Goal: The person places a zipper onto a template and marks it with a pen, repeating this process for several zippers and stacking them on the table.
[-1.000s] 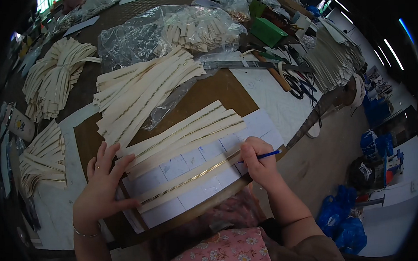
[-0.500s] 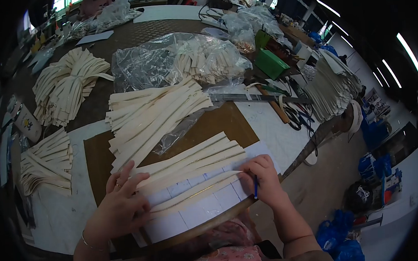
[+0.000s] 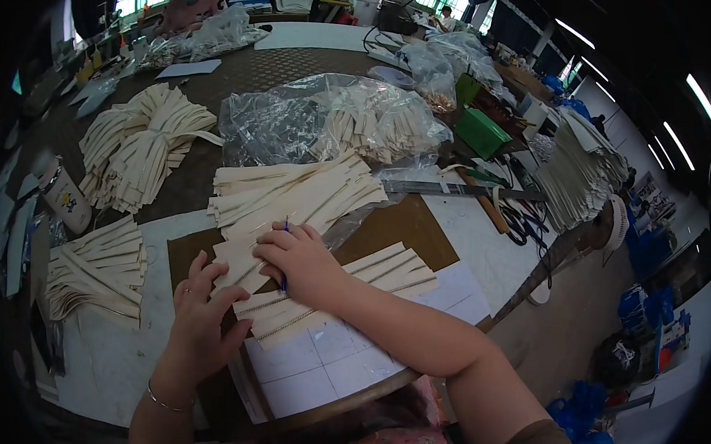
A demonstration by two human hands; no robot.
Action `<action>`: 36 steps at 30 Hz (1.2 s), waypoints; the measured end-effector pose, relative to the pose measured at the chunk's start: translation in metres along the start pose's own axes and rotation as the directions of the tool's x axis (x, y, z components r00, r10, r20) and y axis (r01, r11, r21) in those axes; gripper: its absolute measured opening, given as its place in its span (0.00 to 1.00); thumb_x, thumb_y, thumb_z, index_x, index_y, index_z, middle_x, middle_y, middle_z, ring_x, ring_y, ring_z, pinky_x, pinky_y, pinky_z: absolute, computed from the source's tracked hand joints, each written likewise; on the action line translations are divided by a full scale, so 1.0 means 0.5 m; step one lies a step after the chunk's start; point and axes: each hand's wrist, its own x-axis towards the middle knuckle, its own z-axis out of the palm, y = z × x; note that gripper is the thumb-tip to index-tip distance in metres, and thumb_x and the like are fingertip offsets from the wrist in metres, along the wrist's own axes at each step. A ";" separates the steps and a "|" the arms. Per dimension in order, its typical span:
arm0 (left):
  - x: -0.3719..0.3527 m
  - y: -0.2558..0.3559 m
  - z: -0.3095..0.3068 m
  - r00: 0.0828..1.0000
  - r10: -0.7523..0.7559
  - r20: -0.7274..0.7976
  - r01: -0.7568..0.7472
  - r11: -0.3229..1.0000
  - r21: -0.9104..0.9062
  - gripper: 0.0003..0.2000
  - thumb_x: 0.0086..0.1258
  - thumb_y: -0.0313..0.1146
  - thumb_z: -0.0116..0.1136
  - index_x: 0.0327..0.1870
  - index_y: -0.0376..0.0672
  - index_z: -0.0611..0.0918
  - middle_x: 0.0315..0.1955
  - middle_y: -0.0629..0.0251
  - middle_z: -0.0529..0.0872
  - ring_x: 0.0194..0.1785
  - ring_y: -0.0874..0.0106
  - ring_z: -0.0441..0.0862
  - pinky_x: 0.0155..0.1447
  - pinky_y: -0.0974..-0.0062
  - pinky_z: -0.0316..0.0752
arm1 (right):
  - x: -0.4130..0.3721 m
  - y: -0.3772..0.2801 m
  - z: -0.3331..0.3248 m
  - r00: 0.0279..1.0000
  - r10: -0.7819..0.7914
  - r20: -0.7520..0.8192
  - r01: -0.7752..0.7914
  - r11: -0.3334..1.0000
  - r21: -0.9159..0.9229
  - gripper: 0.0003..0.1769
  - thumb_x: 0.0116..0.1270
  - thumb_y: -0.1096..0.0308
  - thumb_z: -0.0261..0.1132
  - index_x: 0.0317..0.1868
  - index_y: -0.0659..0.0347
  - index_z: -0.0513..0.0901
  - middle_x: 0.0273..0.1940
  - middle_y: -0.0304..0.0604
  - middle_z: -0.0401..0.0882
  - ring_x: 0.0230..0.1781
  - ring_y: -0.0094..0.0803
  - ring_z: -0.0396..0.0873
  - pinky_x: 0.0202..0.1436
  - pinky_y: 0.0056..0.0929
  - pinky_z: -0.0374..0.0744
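Note:
My right hand reaches across to the lower end of a loose pile of cream zippers. A blue pen is gripped in it, its tip end showing above the fingers; whether it also pinches a zipper is hidden. My left hand hovers at the left ends of the zippers, fingers apart and holding nothing I can see. Below the right forearm, several cream zippers with metal teeth lie side by side on white paper marked with ruled lines. Brown cardboard lies under both.
Tied zipper bundles and a folded stack lie at left, beside a white bottle. A clear plastic bag of zippers is behind. At right are a metal ruler, scissors and a green box. Another person sits opposite.
My right hand has moved from the paper's right side up-left to the loose pile, still with the pen. The single zipper stretched between my hands now lies among the lower ones. The view has shifted slightly.

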 end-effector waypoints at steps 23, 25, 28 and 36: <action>-0.003 -0.006 0.001 0.997 0.058 0.056 -0.046 0.979 -0.199 0.20 0.60 0.29 0.70 0.55 0.48 0.80 0.61 0.54 0.74 0.75 0.42 0.63 0.73 0.48 0.60 | -0.141 -0.182 -0.254 0.836 0.041 0.548 -0.297 0.873 0.388 0.14 0.65 0.68 0.71 0.50 0.59 0.85 0.39 0.48 0.83 0.35 0.49 0.82 0.44 0.39 0.81; -0.009 -0.001 0.001 0.982 0.095 0.166 -0.061 0.978 -0.197 0.23 0.60 0.33 0.73 0.58 0.48 0.80 0.63 0.52 0.73 0.77 0.40 0.59 0.73 0.46 0.59 | -0.156 -0.177 -0.232 0.856 0.152 0.493 -0.300 0.925 0.234 0.14 0.67 0.67 0.70 0.53 0.56 0.84 0.39 0.49 0.83 0.35 0.51 0.82 0.41 0.40 0.81; -0.010 -0.004 -0.001 0.966 0.134 0.219 -0.083 0.971 -0.226 0.27 0.60 0.36 0.74 0.61 0.48 0.79 0.65 0.49 0.71 0.78 0.39 0.55 0.74 0.45 0.57 | -0.151 -0.180 -0.231 0.847 0.219 0.484 -0.378 0.889 0.258 0.14 0.67 0.66 0.71 0.51 0.58 0.85 0.38 0.50 0.84 0.35 0.50 0.83 0.39 0.40 0.81; -0.017 -0.003 -0.010 0.917 0.191 0.350 -0.112 0.966 -0.234 0.36 0.58 0.40 0.76 0.69 0.46 0.74 0.72 0.47 0.63 0.80 0.38 0.49 0.76 0.43 0.54 | -0.147 -0.177 -0.213 0.835 0.311 0.454 -0.441 0.872 0.214 0.11 0.66 0.66 0.72 0.46 0.60 0.86 0.34 0.49 0.83 0.32 0.47 0.83 0.37 0.38 0.81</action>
